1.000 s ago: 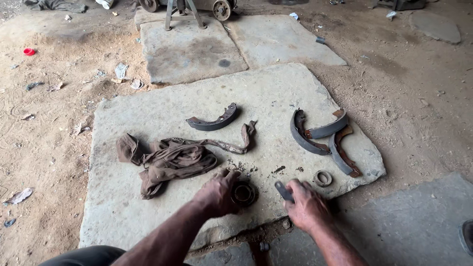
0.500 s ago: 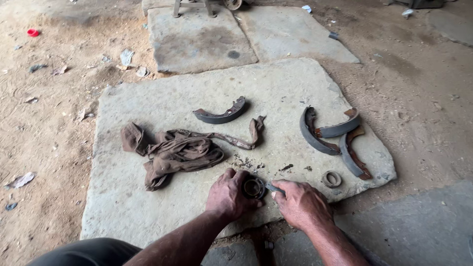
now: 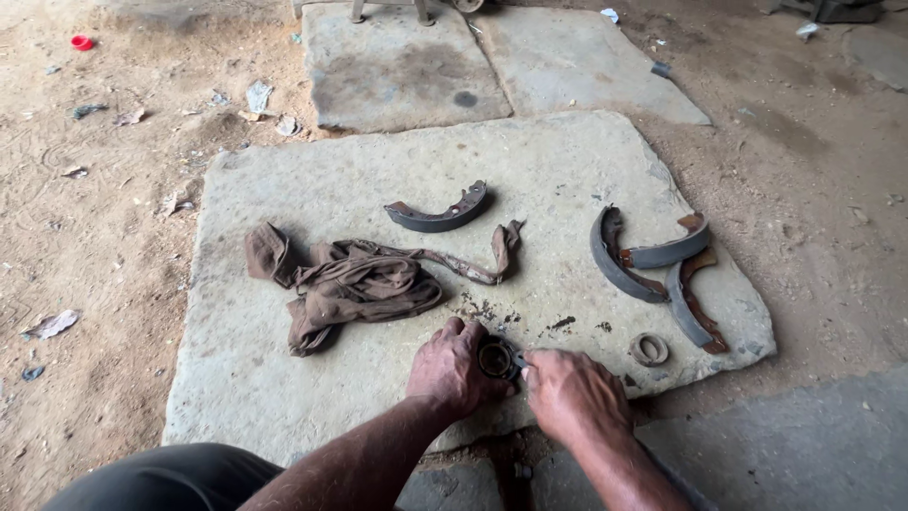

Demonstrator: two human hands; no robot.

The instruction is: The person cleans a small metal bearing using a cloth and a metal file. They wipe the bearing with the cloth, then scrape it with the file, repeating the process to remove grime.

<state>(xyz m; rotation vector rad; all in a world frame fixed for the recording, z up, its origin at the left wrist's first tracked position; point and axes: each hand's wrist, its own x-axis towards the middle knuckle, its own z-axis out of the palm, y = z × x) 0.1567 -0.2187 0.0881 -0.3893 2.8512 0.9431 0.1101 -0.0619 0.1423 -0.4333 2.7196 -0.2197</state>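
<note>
Where the two hands meet at the near edge of the stone slab [image 3: 284,397], a small round metal part [image 3: 495,359] — ring-shaped, dark in the middle, perhaps a bearing — sits gripped between them. The left hand [image 3: 454,367] curls its fingers around the part's left side and holds it against the stone; the right hand [image 3: 566,393] is closed in a loose fist, pinching what looks like a small dark tool against the part's rim, though the tool is mostly hidden. Judging by the grit and dark crumbs [image 3: 487,309] scattered just beyond, the work on this piece seems under way rather than finished. A loose ring [image 3: 649,349] lies near the right hand. Farther out rest a crumpled brown rag [image 3: 355,284], one curved brake shoe [image 3: 440,214] and a cluster of three more [image 3: 657,270] — none of them being handled.
</note>
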